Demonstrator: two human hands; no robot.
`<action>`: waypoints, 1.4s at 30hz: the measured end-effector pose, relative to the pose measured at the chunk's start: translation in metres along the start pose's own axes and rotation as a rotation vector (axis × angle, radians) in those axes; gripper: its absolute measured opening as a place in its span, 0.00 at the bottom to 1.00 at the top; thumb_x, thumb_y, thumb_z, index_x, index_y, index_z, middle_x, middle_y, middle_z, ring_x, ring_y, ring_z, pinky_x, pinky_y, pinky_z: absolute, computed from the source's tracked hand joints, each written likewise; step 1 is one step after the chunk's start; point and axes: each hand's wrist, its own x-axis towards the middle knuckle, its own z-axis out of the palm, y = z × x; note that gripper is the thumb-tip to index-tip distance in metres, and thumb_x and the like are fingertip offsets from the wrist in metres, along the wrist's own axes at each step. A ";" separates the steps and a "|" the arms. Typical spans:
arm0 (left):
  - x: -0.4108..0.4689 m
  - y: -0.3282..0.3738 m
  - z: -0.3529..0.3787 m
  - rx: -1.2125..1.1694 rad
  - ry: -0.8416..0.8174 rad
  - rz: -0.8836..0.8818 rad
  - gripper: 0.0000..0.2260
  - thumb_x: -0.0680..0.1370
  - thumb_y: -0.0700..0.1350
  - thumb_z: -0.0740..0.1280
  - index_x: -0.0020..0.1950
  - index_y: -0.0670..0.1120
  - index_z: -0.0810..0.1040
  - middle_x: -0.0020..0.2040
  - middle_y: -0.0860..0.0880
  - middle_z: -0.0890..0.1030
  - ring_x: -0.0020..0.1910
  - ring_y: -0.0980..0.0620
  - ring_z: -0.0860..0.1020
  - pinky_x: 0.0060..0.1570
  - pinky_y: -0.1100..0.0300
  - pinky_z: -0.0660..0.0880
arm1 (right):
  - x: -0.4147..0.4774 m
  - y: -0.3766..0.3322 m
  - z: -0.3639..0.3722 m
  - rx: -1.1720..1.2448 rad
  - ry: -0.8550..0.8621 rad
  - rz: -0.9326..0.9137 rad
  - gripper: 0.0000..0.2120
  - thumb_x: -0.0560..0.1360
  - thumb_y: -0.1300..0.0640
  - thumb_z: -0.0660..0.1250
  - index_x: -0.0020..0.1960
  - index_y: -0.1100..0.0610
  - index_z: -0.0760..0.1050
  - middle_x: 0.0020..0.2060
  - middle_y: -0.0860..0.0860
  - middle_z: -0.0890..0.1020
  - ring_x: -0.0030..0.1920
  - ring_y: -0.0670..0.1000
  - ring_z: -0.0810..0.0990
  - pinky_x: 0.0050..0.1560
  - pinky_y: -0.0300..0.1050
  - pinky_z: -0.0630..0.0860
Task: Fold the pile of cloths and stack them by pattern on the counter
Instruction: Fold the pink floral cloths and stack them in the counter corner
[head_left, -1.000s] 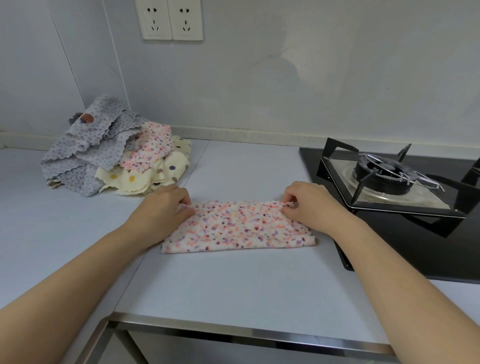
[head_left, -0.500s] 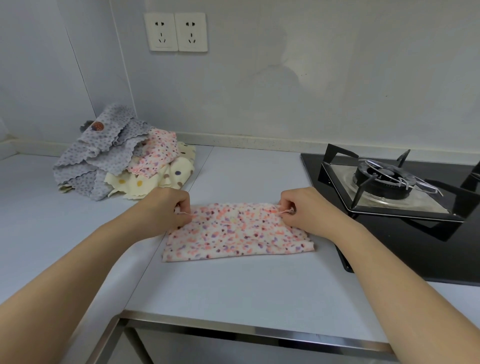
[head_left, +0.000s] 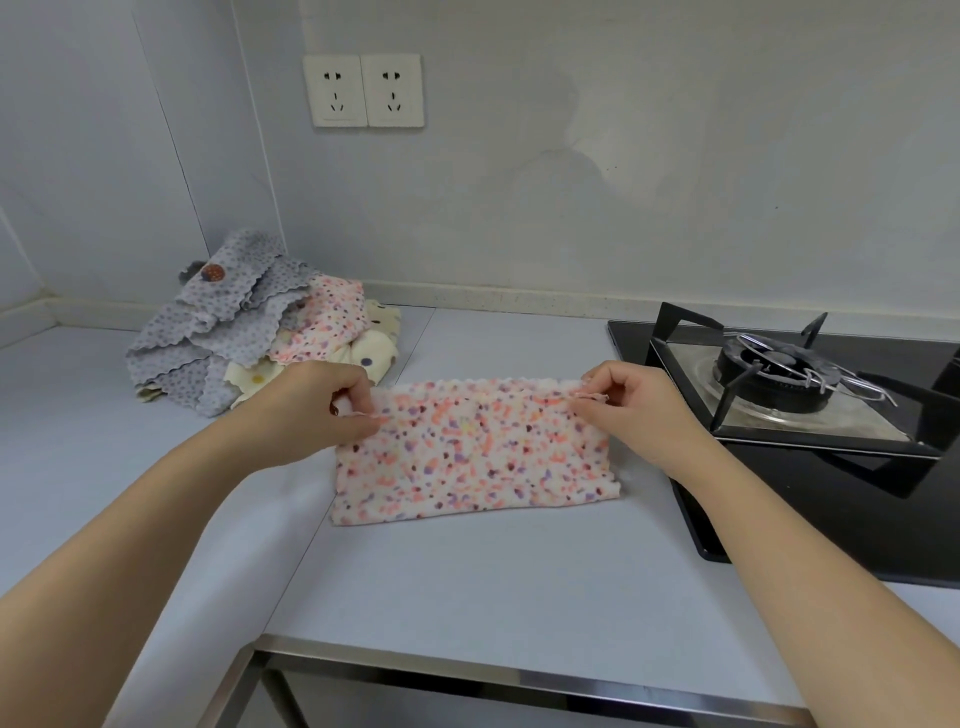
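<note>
A pink speckled cloth (head_left: 475, 457), folded into a long rectangle, lies on the pale counter (head_left: 467, 582) in the middle. My left hand (head_left: 317, 405) pinches its far left corner and my right hand (head_left: 634, 405) pinches its far right corner, both a little above the counter. At the back left sits a loose pile of cloths: grey dotted ones (head_left: 218, 332) on top, another pink speckled one (head_left: 324, 322) and a cream one with coloured dots (head_left: 374, 353) beneath.
A black gas hob (head_left: 831, 467) with a burner and pan stand (head_left: 779, 369) fills the right side, close to the cloth's right end. The counter's metal front edge (head_left: 467, 675) runs below. Two wall sockets (head_left: 363, 91) sit above the pile.
Both hands have lifted the cloth's far corners slightly off the counter. The view has tilted up, so more of the wall shows.
</note>
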 end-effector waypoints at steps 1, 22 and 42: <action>0.000 0.002 0.000 -0.034 0.003 0.001 0.07 0.72 0.42 0.74 0.38 0.44 0.77 0.30 0.55 0.80 0.23 0.60 0.71 0.27 0.70 0.67 | 0.000 -0.001 0.000 0.030 0.009 0.005 0.09 0.70 0.67 0.74 0.35 0.58 0.76 0.38 0.55 0.80 0.40 0.51 0.77 0.49 0.48 0.77; 0.000 0.011 -0.006 -0.478 0.287 0.141 0.06 0.64 0.46 0.74 0.34 0.46 0.80 0.38 0.56 0.79 0.35 0.55 0.76 0.34 0.61 0.77 | -0.001 -0.010 -0.006 0.415 0.131 0.068 0.07 0.74 0.63 0.69 0.38 0.56 0.76 0.35 0.48 0.81 0.40 0.46 0.80 0.41 0.41 0.74; 0.003 0.010 -0.008 -0.116 0.072 -0.016 0.03 0.73 0.45 0.74 0.42 0.52 0.81 0.41 0.51 0.82 0.37 0.55 0.77 0.44 0.64 0.72 | 0.001 -0.011 -0.004 0.472 0.275 0.038 0.10 0.75 0.66 0.69 0.50 0.53 0.73 0.41 0.49 0.79 0.40 0.45 0.79 0.40 0.40 0.75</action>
